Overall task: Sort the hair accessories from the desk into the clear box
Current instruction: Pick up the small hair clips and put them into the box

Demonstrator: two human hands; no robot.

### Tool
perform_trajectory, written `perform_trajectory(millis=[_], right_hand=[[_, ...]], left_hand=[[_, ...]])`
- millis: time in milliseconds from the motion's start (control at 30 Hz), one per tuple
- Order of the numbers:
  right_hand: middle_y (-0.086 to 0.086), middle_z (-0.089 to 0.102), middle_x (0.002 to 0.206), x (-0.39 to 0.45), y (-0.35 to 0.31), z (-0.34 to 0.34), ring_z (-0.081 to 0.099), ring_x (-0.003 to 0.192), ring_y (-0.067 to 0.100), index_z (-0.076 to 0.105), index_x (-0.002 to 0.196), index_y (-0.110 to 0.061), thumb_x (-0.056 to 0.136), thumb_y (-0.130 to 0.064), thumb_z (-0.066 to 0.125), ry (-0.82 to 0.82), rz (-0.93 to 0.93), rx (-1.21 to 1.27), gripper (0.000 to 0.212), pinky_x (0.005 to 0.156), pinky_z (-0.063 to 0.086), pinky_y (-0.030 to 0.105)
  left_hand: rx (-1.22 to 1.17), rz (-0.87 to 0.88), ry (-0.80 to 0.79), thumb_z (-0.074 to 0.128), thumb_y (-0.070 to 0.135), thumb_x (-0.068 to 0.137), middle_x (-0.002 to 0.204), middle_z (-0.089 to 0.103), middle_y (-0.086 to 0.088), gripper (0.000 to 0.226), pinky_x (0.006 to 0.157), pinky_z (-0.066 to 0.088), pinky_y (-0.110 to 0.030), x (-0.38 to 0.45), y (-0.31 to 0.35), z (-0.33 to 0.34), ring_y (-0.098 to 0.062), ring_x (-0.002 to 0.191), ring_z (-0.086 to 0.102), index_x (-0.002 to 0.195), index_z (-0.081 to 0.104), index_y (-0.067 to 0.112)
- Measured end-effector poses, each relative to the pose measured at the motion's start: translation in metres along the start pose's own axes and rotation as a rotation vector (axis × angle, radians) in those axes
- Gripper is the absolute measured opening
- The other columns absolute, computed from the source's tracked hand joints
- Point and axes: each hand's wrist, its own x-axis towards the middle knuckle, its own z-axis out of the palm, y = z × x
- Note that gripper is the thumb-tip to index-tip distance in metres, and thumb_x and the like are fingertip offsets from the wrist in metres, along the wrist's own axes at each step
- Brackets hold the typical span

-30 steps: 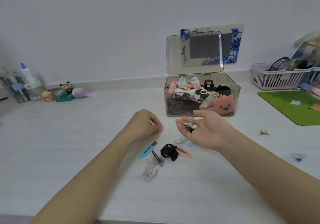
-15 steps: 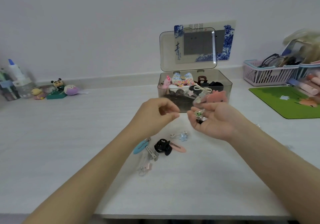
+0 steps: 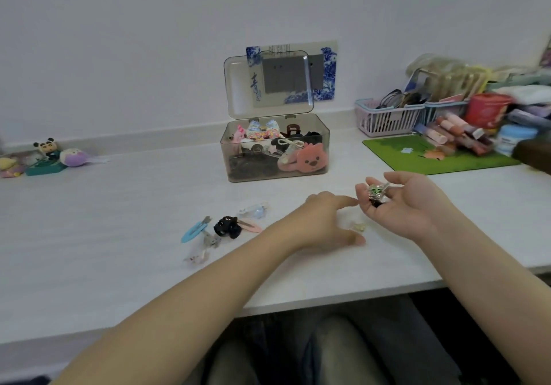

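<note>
The clear box (image 3: 323,137) stands open at the back of the white desk, its lid up, with several hair accessories inside. My right hand (image 3: 402,205) is palm up to the right of centre, cupping a few small clips (image 3: 377,194). My left hand (image 3: 325,223) reaches across with fingers spread, just over a small pale clip (image 3: 359,227) on the desk and touching nothing I can see. To the left lie a blue clip (image 3: 193,230), a black claw clip (image 3: 226,227), a pink clip (image 3: 250,225), a clear clip (image 3: 253,210) and a pale clip (image 3: 196,255).
Small toy figures (image 3: 47,158) sit at the far left by the wall. At the right are a green mat (image 3: 432,155), a pastel basket (image 3: 387,116) and a pile of cosmetics (image 3: 477,128). The desk's front edge (image 3: 328,298) runs above my knees.
The view has swung right. My left hand opened and moved right and down toward the desk near the pale clip. My right hand still cups the small clips.
</note>
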Motion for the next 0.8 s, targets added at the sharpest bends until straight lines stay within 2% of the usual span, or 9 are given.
perform_trajectory(millis=[100,167,267,333,467,567,633,700,800], right_hand=[[0.019,0.049,0.094,-0.007,-0.007,-0.009,0.050,0.073,0.021,0.049,0.092,0.003,0.098,-0.016,0.034,-0.004,-0.023,0.006,0.026,0.068,0.046,0.024],[0.020,0.049,0.091,-0.012,-0.011,-0.014,0.050,0.072,0.021,0.049,0.095,0.003,0.098,-0.016,0.034,-0.005,-0.041,-0.001,0.024,0.067,0.045,0.024],[0.020,0.049,0.090,-0.014,-0.013,-0.020,0.049,0.071,0.021,0.048,0.095,0.002,0.097,-0.016,0.035,0.018,-0.056,-0.034,0.023,0.065,0.045,0.024],[0.018,0.048,0.091,-0.013,-0.014,-0.024,0.049,0.071,0.021,0.049,0.095,0.002,0.097,-0.018,0.036,0.021,-0.032,-0.056,0.023,0.065,0.045,0.025],[0.019,0.059,0.099,-0.009,-0.018,-0.026,0.057,0.078,0.022,0.050,0.105,0.002,0.098,-0.020,0.034,-0.069,0.095,0.072,0.028,0.077,0.046,0.028],[0.016,0.058,0.111,-0.003,-0.029,-0.031,0.057,0.094,0.022,0.049,0.112,0.004,0.098,-0.019,0.034,-0.076,0.107,0.175,0.030,0.090,0.045,0.027],[0.016,0.052,0.100,0.001,-0.039,-0.037,0.054,0.085,0.024,0.049,0.103,0.004,0.098,-0.018,0.034,-0.028,0.060,0.174,0.027,0.085,0.047,0.027],[0.019,0.047,0.095,0.003,-0.050,-0.043,0.051,0.081,0.024,0.049,0.096,0.004,0.098,-0.018,0.035,0.006,0.014,0.172,0.026,0.073,0.047,0.027],[0.019,0.048,0.095,0.006,-0.060,-0.051,0.050,0.092,0.024,0.049,0.098,0.004,0.098,-0.018,0.037,0.024,-0.010,0.169,0.026,0.070,0.047,0.027]], left_hand=[[-0.092,0.033,0.134,0.072,0.030,0.079,0.101,0.063,-0.006,0.035,0.073,0.044,-0.023,0.005,0.009,0.012,-0.018,0.087,0.055,0.113,0.068,0.020],[-0.113,0.022,0.178,0.070,0.021,0.080,0.088,0.065,-0.002,0.019,0.061,0.039,-0.015,0.006,0.011,0.014,-0.012,0.075,0.053,0.099,0.074,0.016],[-0.189,0.021,0.307,0.067,0.018,0.081,0.087,0.066,0.001,0.014,0.060,0.039,-0.013,0.009,0.012,0.008,-0.007,0.069,0.052,0.094,0.074,0.017],[-0.365,0.045,0.375,0.069,0.017,0.081,0.078,0.062,0.003,0.012,0.060,0.040,-0.013,0.014,0.019,-0.001,-0.004,0.064,0.052,0.093,0.073,0.016],[-0.500,0.110,0.275,0.073,0.013,0.079,0.067,0.061,0.009,0.017,0.063,0.045,-0.012,0.028,0.041,-0.007,0.002,0.059,0.055,0.096,0.071,0.010],[-0.522,0.108,0.301,0.073,0.017,0.080,0.071,0.063,0.007,0.021,0.060,0.044,-0.007,0.043,0.049,-0.005,0.002,0.062,0.055,0.100,0.071,0.009],[-0.522,0.043,0.392,0.067,0.018,0.085,0.081,0.066,0.002,0.019,0.062,0.044,-0.010,0.056,0.045,-0.005,-0.005,0.070,0.056,0.102,0.070,0.009],[-0.358,-0.060,0.413,0.062,0.017,0.088,0.105,0.068,-0.003,0.024,0.079,0.043,-0.018,0.070,0.036,-0.002,-0.012,0.089,0.060,0.110,0.068,0.010],[-0.177,-0.147,0.258,0.064,0.019,0.086,0.134,0.056,-0.003,0.042,0.100,0.038,-0.025,0.083,0.023,0.010,-0.020,0.122,0.052,0.127,0.058,0.014]])
